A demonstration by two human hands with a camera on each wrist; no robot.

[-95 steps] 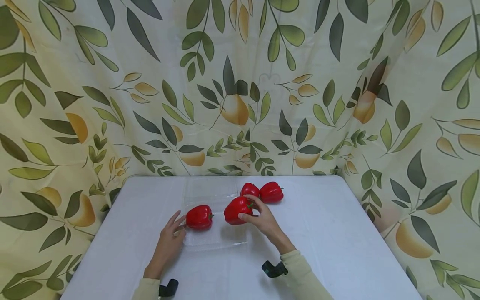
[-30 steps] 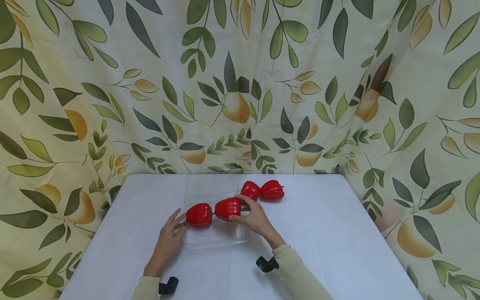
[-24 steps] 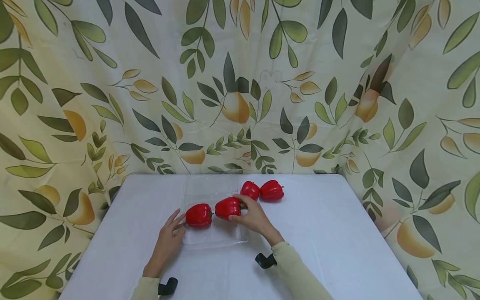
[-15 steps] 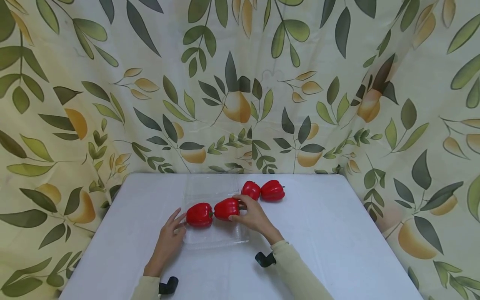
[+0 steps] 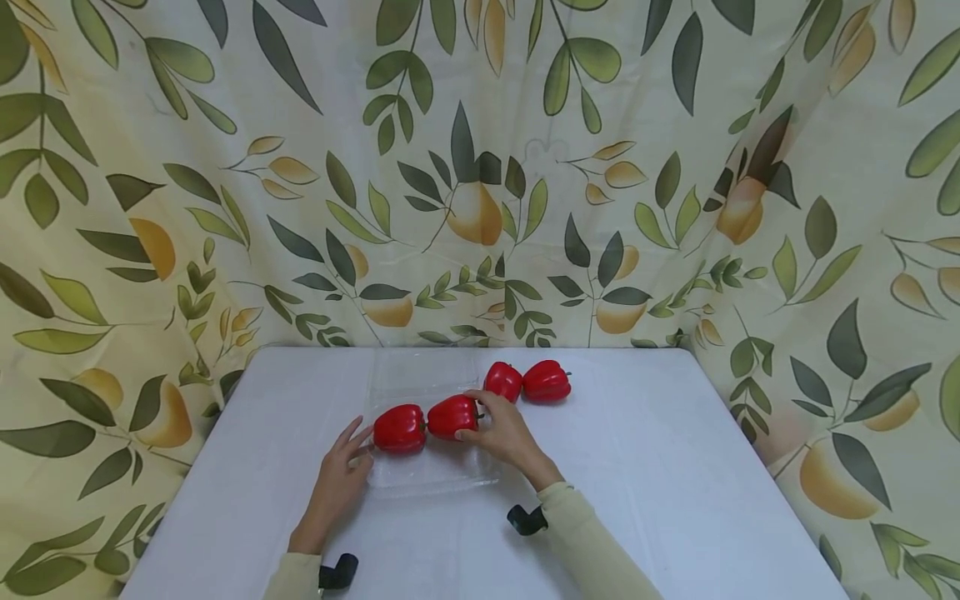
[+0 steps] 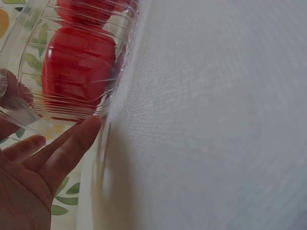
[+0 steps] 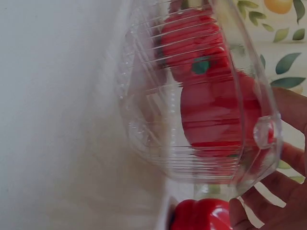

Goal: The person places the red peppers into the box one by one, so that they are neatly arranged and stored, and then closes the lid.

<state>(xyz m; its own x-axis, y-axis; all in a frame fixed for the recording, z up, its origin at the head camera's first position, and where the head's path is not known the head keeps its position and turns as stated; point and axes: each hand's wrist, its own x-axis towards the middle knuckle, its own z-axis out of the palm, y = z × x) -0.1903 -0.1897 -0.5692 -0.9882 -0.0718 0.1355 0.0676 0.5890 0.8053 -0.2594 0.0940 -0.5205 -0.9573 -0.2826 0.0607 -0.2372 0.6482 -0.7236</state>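
A clear plastic clamshell container (image 5: 431,477) lies on the table with its lid folded back. Inside it, at the left, sits a red bell pepper (image 5: 399,430). My right hand (image 5: 512,435) holds a second red bell pepper (image 5: 452,417) by its stem end, thumb on the near side and fingers on the far side. That pepper is in the container, right beside the first one. My left hand (image 5: 341,477) has its fingers extended at the container's left side; in the left wrist view a fingertip rests against the ribbed wall (image 6: 79,103).
Two more red bell peppers, one (image 5: 503,381) partly behind the right hand and another (image 5: 546,382), lie at the back of the white-covered table (image 5: 637,483). The container's lid (image 5: 420,371) stretches toward the back edge. A leaf-patterned curtain (image 5: 300,208) hangs behind.
Since the oldest frame, my right hand has carried its pepper left and down to beside the first pepper. Over the last second it has barely shifted. My left hand stays in place.
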